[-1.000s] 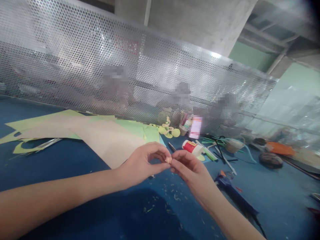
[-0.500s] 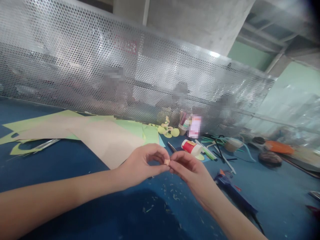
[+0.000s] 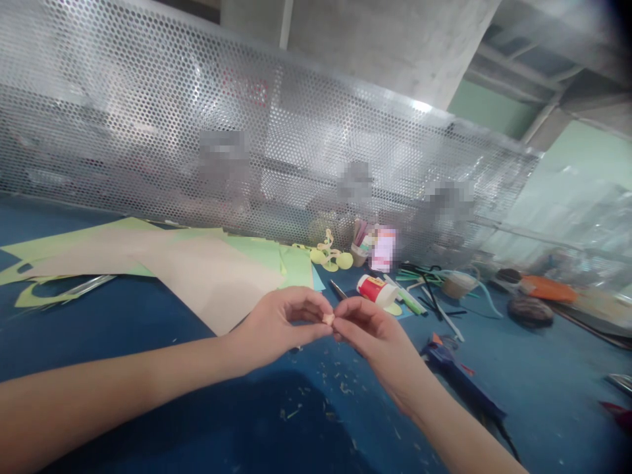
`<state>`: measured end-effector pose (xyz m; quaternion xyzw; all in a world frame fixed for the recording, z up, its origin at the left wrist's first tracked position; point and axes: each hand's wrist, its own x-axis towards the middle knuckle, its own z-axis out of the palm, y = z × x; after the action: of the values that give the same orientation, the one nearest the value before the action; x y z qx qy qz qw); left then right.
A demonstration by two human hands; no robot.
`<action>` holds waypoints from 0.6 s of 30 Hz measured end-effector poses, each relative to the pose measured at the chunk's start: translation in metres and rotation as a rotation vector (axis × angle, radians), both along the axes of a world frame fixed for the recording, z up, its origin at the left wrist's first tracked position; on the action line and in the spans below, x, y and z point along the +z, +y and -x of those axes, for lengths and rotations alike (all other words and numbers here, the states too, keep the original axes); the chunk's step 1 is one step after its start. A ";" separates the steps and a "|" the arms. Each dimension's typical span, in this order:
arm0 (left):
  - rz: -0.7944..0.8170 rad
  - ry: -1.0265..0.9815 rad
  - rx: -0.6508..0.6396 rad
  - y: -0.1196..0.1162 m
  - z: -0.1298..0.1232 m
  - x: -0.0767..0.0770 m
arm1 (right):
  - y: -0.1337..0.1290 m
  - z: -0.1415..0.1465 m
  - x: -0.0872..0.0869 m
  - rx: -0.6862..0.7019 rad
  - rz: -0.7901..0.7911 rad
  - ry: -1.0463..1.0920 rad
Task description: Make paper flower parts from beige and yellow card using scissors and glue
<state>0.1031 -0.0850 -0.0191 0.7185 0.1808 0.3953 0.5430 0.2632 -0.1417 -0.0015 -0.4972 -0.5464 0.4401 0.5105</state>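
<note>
Between my fingertips is a tiny pale pinkish piece [image 3: 328,319], too small to tell its kind. My left hand [image 3: 281,322] pinches it between thumb and fingers from the left. From the right, my right hand [image 3: 370,329] is closed with its fingertips pressed against the same piece. Both hands hover above the blue table [image 3: 222,408]. Just beyond them lie a red and white paper cup [image 3: 376,289] on its side and a pen-like pointed tool [image 3: 338,288].
Large sheets of beige and green paper [image 3: 207,283] spread at left, near scissors-like metal [image 3: 89,287]. A yellow paper figure [image 3: 332,255] stands behind. To the right lie a blue glue gun [image 3: 461,378], thin sticks [image 3: 434,301] and an orange item [image 3: 548,288]. A perforated metal screen [image 3: 168,125] runs along the back.
The hands keep their pinch on the small piece, which looks slightly turned. The whole view has shifted a little; nothing on the table has moved.
</note>
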 end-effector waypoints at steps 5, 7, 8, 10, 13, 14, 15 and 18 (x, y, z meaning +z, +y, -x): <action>-0.044 -0.004 0.000 0.000 0.000 0.000 | 0.002 0.000 -0.002 -0.009 -0.001 -0.010; -0.051 -0.005 -0.003 0.000 0.001 -0.001 | 0.002 0.000 -0.002 -0.004 0.002 -0.008; -0.053 -0.005 -0.006 0.000 0.001 -0.001 | 0.002 0.001 -0.002 0.001 0.004 0.000; -0.058 -0.010 -0.004 0.001 0.001 -0.001 | 0.002 0.001 -0.002 0.014 0.011 0.032; -0.057 -0.018 0.017 0.001 0.001 -0.001 | 0.001 0.000 0.000 0.033 0.030 0.082; -0.053 -0.017 0.022 0.001 0.001 -0.001 | 0.000 -0.001 0.001 0.039 0.035 0.086; -0.047 -0.015 0.025 0.001 0.001 -0.001 | 0.000 -0.001 0.002 0.042 0.038 0.082; -0.037 -0.015 0.025 0.001 0.001 -0.001 | 0.000 -0.001 0.002 0.035 0.041 0.057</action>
<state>0.1026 -0.0836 -0.0199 0.7233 0.1783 0.4107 0.5258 0.2643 -0.1415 0.0006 -0.4852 -0.5310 0.4741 0.5078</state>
